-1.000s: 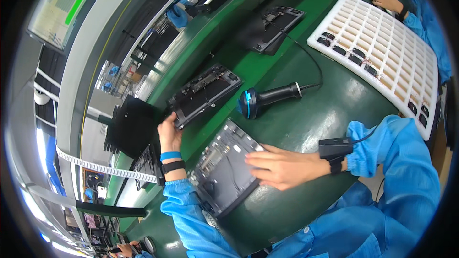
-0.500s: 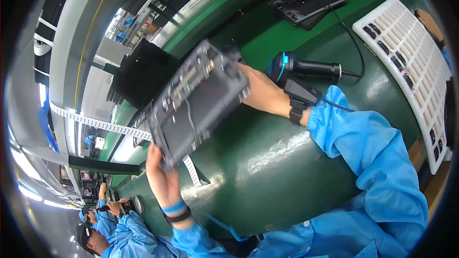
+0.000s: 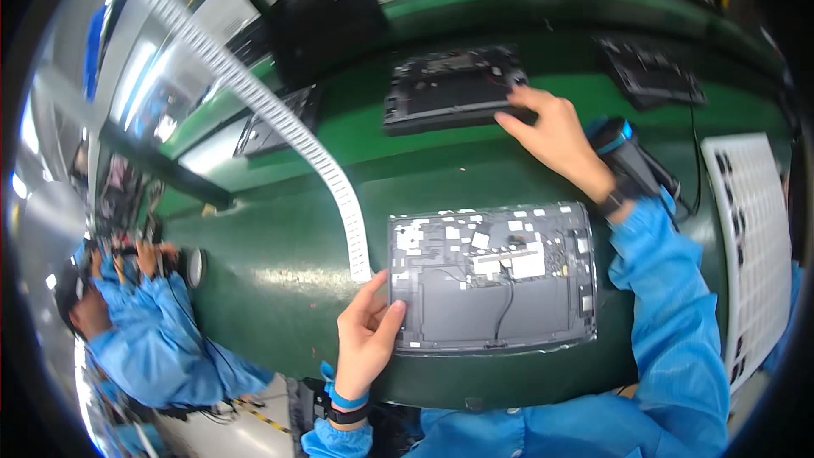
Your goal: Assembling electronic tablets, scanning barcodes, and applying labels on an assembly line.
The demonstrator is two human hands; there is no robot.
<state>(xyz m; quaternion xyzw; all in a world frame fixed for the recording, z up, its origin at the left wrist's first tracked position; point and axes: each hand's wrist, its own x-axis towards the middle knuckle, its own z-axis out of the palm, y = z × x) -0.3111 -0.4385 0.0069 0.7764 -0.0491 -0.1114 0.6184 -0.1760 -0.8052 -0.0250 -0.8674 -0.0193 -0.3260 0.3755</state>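
A grey laptop base (image 3: 462, 312) lies flat on the green bench, its inside up, with a circuit board, pale patches and a dark cable. My left hand (image 3: 369, 335) pinches its left edge, thumb on top, the other fingers partly hidden. Farther back sits a second, darker laptop base (image 3: 441, 97). Over that one's right end is my right hand (image 3: 555, 136), thumb and forefinger spread around the near corner; whether they touch it I cannot tell.
A black-and-blue handheld scanner (image 3: 623, 140) lies by my right wrist. A white slotted strip (image 3: 292, 131) arcs down to the bench. More housings (image 3: 653, 72) stand behind, a white gridded tray (image 3: 759, 263) at right. A co-worker in blue (image 3: 161, 348) sits at left.
The laptop base held tilted in both hands now appears to lie flat on the bench. My right hand has left it for the far one. The view has turned.
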